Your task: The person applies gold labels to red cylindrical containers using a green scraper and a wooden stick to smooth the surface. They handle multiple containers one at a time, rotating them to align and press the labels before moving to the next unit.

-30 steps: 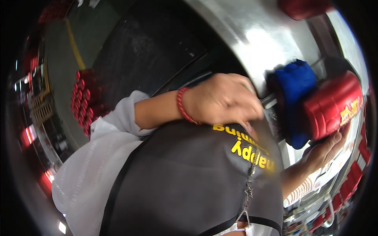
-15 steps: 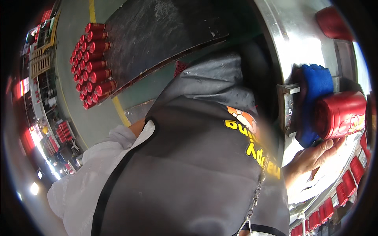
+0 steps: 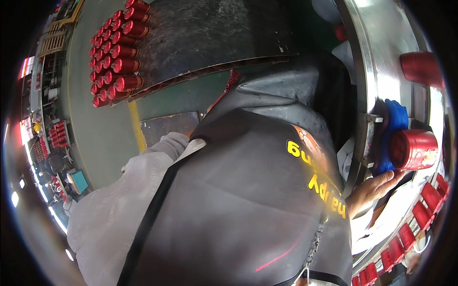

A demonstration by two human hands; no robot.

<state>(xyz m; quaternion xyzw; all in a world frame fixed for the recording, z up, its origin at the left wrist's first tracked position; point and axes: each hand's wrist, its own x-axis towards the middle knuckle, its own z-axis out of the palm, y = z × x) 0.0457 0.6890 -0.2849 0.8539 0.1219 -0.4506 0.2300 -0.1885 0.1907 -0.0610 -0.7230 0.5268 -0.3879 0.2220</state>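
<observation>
A single head-worn fisheye looks steeply down, close over the wearer's dark apron (image 3: pixel 248 200), which fills the frame; a metal machine rim (image 3: pixel 377 71) curves right of it.

A factory floor: rows of red cans (image 3: pixel 114 52) on a dark pallet board (image 3: pixel 210 33), a steel machine (image 3: pixel 381 71), yellow floor line (image 3: pixel 136 126).
</observation>
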